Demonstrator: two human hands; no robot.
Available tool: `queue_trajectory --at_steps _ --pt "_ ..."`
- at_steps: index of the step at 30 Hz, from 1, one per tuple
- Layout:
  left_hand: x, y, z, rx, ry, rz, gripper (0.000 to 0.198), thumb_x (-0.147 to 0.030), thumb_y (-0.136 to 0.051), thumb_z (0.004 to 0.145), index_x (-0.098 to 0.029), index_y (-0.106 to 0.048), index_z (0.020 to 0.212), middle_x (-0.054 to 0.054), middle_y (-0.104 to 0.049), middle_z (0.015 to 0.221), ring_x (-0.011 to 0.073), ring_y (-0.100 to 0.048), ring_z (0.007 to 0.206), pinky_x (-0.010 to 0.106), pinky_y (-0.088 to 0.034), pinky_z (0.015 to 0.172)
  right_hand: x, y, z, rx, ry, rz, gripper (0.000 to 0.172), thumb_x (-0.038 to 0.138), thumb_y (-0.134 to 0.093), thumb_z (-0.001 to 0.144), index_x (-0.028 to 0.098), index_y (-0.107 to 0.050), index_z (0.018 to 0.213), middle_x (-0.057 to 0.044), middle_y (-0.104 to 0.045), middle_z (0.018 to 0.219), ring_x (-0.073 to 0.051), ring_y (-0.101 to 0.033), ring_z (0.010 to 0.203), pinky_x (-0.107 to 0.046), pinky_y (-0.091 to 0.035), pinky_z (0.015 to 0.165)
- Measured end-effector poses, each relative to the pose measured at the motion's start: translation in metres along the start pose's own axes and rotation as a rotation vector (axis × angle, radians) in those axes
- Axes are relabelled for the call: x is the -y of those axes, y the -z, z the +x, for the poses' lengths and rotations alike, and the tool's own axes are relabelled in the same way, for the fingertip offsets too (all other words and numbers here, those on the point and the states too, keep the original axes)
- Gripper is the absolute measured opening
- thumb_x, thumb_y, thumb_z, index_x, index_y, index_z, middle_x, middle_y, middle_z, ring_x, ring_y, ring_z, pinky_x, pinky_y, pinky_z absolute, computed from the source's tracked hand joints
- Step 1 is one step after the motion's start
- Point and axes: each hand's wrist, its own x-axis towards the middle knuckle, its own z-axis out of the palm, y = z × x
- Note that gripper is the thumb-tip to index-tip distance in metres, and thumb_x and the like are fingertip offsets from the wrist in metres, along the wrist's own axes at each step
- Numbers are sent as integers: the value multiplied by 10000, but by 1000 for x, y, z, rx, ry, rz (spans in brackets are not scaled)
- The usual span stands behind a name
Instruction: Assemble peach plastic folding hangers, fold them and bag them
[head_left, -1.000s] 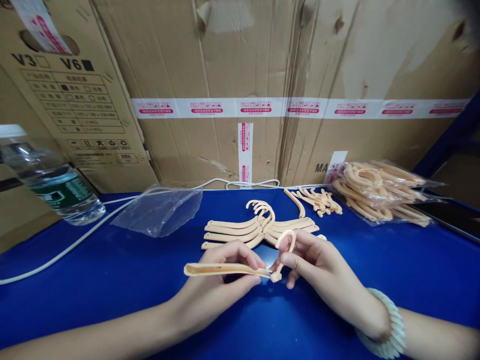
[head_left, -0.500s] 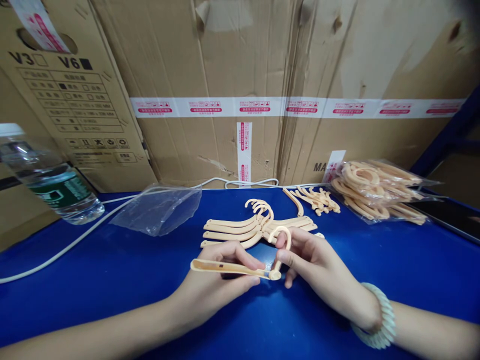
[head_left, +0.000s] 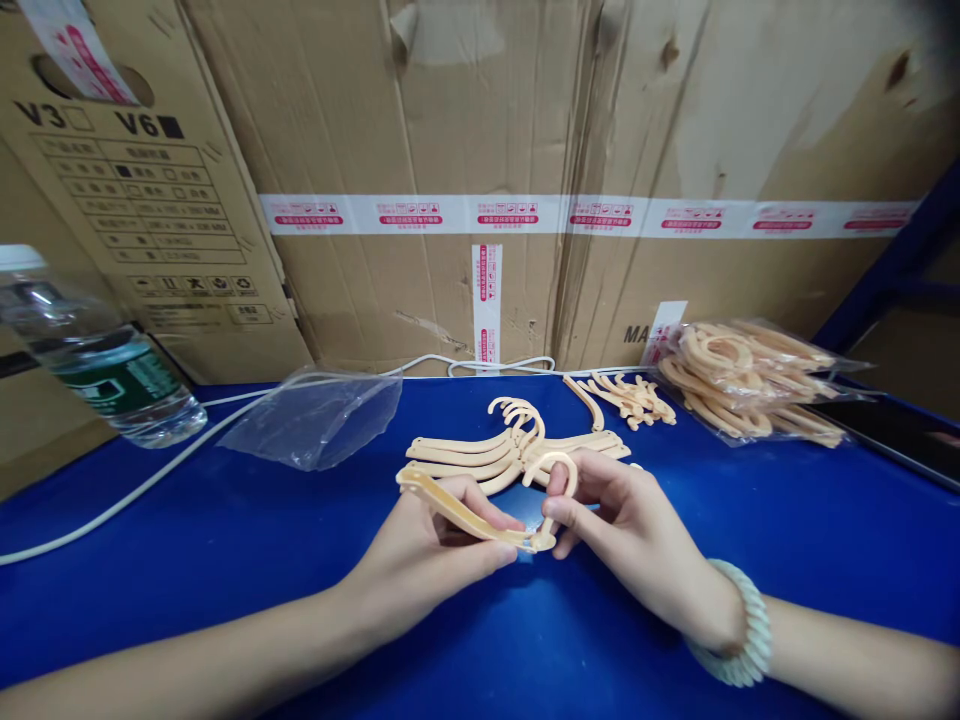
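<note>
My left hand pinches a beige plastic hanger arm, which slants up to the left. My right hand pinches a beige hook piece whose foot meets the arm's right end. Both hands hover just above the blue table. Right behind them lies a small stack of finished beige hangers.
A crumpled clear bag and a white cable lie at the left, with a water bottle on its side beyond. Loose beige parts and a bagged batch of parts sit at the right. Cardboard boxes wall the back.
The hanger arm's left end has swung upward from level to slanted. Both hands have drifted a little away from me, toward the stack.
</note>
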Motion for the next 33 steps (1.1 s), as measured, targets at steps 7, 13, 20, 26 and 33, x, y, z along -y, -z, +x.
queue_trajectory --at_steps 7,13,20,26,33 --pt "0 -4 4 -37 79 -126 170 -186 -800 613 -170 -662 711 24 -779 780 182 -714 753 254 -529 708 2 -2 0 -39 81 -112 109 249 -647 840 183 -576 790 19 -591 722 -88 -608 563 -185 -550 548" --pt "0 -6 4 -54 82 -126 187 -191 -800 609 -173 -646 712 15 -772 745 194 -720 730 279 -535 697 5 -5 -6 -60 188 -260 119 250 -604 878 192 -581 776 5 -604 692 -111 -613 551 -206 -525 528" --pt "2 -8 -1 1 32 -150 179 -180 -780 670 -180 -612 730 26 -779 830 223 -733 840 310 -541 782 8 -1 -10 -33 339 -468 176 225 -523 920 203 -606 767 -10 -616 650 -138 -588 562 -242 -486 548" --pt "3 -7 0 20 28 -144 168 -142 -784 673 -170 -624 714 -6 -759 736 177 -718 728 254 -534 687 6 1 -10 9 405 -535 152 169 -535 916 205 -611 790 -6 -623 673 -133 -586 597 -231 -467 586" --pt "3 -8 -1 65 13 -148 146 -144 -783 680 -165 -642 711 10 -762 734 188 -721 737 262 -537 697 8 -2 -11 19 495 -570 147 142 -554 905 211 -604 784 -2 -635 676 -127 -585 593 -217 -457 574"
